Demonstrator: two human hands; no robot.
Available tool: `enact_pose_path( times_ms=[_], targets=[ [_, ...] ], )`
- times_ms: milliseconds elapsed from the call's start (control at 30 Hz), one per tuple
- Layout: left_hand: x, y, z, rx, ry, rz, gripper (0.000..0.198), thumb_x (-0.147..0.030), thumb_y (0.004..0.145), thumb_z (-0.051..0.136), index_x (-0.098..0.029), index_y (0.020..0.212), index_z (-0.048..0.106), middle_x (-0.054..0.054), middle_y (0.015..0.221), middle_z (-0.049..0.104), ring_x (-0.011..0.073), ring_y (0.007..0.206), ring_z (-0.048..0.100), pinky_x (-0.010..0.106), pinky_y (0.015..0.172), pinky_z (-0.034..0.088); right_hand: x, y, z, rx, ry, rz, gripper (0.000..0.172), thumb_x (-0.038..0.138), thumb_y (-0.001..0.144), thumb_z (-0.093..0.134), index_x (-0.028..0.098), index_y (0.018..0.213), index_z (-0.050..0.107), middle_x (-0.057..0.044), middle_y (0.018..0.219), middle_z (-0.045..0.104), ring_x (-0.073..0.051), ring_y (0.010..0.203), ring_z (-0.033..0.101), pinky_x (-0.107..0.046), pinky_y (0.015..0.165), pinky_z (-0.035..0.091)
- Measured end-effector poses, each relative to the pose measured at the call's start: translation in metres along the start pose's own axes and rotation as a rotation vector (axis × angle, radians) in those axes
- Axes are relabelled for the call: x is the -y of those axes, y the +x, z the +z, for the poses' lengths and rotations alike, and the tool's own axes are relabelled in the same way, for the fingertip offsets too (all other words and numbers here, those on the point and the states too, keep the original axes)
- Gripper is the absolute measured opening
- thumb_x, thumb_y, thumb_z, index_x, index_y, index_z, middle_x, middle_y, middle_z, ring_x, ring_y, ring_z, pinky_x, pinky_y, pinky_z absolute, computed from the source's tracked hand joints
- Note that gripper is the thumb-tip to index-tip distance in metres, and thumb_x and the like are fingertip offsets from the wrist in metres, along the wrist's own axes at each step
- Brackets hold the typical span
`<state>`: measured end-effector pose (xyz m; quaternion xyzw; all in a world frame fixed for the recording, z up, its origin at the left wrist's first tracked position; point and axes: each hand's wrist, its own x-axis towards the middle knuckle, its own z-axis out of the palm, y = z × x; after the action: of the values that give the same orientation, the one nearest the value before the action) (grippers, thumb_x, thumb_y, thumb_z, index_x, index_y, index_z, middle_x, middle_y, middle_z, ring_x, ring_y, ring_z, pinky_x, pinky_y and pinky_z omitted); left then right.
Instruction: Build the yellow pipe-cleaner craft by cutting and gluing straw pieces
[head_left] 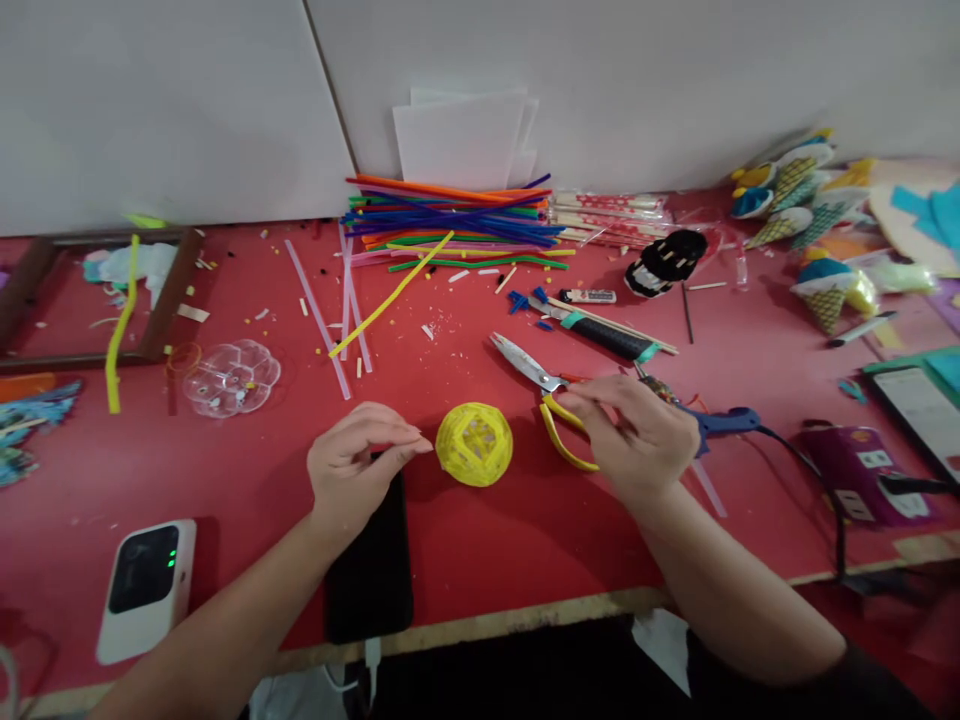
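Observation:
A round yellow piece with a woven, open centre (475, 445) lies on the red table between my hands. My left hand (367, 455) is just left of it, thumb and fingertips pinched together at its edge; whether anything thin is between them I cannot make out. To the right, my right hand (634, 430) is closed in a pinch above the yellow handles of the scissors (534, 367), and what it holds, if anything, is hidden. The scissors' blades point up and left. A black phone (371, 565) lies partly under my left hand.
Coloured pipe cleaners (457, 222) lie at the back. A blue glue gun (724, 420) with a cable is right of my right hand, a black-handled cutter (607, 335) beyond it. A white device (146, 590) sits front left, a clear tray (232, 378) behind.

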<state>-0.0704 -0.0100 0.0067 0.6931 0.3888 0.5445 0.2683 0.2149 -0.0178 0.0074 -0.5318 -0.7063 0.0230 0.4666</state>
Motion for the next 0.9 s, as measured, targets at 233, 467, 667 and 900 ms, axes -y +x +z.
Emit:
enact_pose_path(
  times_ms=[233,467,667,900],
  targets=[
    [-0.002,-0.005,0.003,-0.002,0.087,-0.258,0.015,-0.027,0.099,0.068,-0.024,0.096,0.083,0.001,0.083,0.083,0.0136,0.079,0.078,0.025,0.079,0.063,-0.024,0.002,-0.005,0.479,-0.488,0.229,0.033,0.050,0.090,0.066,0.018,0.097,0.069,-0.017,0.100,0.071,-0.034,0.102,0.067,-0.050,0.094,0.052],
    [0.001,0.000,0.013,-0.086,-0.074,-0.431,0.023,-0.035,0.098,0.064,-0.018,0.111,0.072,0.004,0.086,0.081,0.0149,0.079,0.077,0.028,0.080,0.064,-0.024,-0.006,-0.014,0.681,-0.604,0.285,0.020,0.027,0.073,0.069,0.017,0.089,0.061,-0.014,0.090,0.071,-0.027,0.082,0.069,-0.035,0.074,0.049],
    [0.005,0.002,0.014,-0.120,-0.171,-0.487,0.028,-0.040,0.089,0.074,-0.017,0.106,0.069,0.007,0.094,0.080,0.0166,0.085,0.076,0.032,0.086,0.064,-0.031,-0.003,0.002,0.518,-0.554,0.273,0.017,0.023,0.076,0.067,0.020,0.092,0.061,-0.010,0.086,0.070,-0.025,0.072,0.067,-0.034,0.064,0.047],
    [-0.013,0.044,0.000,-0.002,-0.313,-0.592,0.046,-0.052,0.085,0.079,-0.016,0.112,0.074,0.014,0.108,0.081,0.0209,0.091,0.079,0.036,0.083,0.067,-0.013,-0.003,0.008,0.226,-0.373,0.102,0.032,0.042,0.084,0.067,0.023,0.110,0.063,-0.012,0.109,0.070,-0.028,0.096,0.070,-0.035,0.070,0.054]
  ],
)
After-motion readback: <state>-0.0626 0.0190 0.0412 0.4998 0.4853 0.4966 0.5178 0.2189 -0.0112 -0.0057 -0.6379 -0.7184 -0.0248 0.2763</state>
